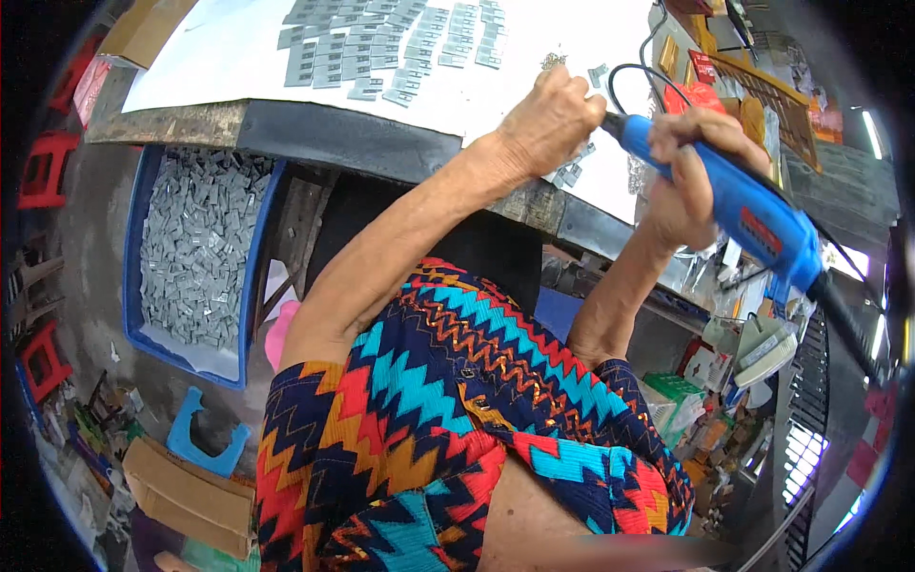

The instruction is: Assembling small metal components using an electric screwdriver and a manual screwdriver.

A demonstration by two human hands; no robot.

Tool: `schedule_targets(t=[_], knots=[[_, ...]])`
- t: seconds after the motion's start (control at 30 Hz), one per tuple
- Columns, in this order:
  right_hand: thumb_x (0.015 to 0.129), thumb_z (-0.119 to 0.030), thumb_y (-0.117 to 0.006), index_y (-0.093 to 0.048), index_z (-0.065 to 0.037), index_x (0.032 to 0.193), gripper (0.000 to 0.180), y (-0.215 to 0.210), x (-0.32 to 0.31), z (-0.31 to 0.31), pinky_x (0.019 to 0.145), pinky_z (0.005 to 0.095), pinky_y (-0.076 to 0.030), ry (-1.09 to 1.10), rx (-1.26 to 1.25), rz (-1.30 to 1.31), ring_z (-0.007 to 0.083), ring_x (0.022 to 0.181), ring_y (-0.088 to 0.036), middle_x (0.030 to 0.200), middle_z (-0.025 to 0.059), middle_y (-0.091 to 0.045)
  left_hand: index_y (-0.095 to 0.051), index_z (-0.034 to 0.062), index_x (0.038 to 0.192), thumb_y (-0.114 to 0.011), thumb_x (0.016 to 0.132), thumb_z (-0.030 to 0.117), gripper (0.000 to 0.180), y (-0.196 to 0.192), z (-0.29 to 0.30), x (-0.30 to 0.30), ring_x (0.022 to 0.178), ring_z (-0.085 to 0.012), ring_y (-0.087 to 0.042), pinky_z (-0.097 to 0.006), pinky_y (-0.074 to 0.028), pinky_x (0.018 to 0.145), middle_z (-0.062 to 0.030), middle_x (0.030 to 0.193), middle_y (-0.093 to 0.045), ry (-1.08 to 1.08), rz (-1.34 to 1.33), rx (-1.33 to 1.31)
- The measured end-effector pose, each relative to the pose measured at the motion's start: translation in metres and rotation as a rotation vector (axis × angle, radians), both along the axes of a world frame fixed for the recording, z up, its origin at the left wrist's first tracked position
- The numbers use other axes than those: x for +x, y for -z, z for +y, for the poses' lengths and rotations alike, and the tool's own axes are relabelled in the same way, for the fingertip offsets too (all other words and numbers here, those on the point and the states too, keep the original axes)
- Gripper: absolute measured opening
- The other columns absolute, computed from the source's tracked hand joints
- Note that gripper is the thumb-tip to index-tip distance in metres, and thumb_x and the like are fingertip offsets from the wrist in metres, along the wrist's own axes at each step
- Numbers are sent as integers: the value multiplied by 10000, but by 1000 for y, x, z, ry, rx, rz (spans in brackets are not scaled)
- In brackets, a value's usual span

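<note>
My right hand point(701, 172) is wrapped round the body of a blue electric screwdriver point(796, 243), held tilted above the table's right part with its dark nose toward my left hand. My left hand point(553, 119) is closed in a fist at that nose; what its fingers pinch is hidden. Just beyond it lies a small heap of tiny brass-coloured parts point(553, 60), perhaps screws. A few small grey pieces point(569, 175) sit near the table edge below the left hand. Rows of flat grey metal pieces point(329, 59) are laid out on the white tabletop point(219, 57).
A blue bin point(133, 257) full of small grey pieces stands below the table at left. Black cords run from the screwdriver. Red stools point(48, 170), a cardboard box point(186, 496) and a blue plastic stool point(205, 439) are on the floor at left. Clutter fills the right side.
</note>
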State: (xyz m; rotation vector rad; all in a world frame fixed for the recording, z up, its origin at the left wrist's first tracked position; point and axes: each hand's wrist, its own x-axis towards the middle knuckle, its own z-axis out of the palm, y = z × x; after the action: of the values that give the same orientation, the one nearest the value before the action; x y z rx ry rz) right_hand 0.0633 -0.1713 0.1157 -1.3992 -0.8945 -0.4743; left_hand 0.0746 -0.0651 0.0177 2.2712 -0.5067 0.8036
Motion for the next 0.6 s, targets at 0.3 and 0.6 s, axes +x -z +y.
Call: schedule_targets(t=[0.3, 0.6], knots=[[670, 24, -493, -465, 30, 968, 300, 9, 10, -15, 557, 355, -448, -114, -32, 47, 212, 577, -510, 797, 207, -525, -550, -5, 768, -569, 691, 15, 82, 11, -6, -7, 666, -321, -543, -401, -436, 669, -160, 665, -552, 38, 65, -119], [696, -10, -541, -445, 27, 1020, 340, 14, 9, -29, 558, 336, -447, -239, -111, 48, 183, 566, -501, 833, 210, -504, -623, -9, 854, -545, 699, 125, 219, 8, 1, -17, 595, -224, -585, -341, -477, 580, -161, 697, -618, 163, 550, -452]])
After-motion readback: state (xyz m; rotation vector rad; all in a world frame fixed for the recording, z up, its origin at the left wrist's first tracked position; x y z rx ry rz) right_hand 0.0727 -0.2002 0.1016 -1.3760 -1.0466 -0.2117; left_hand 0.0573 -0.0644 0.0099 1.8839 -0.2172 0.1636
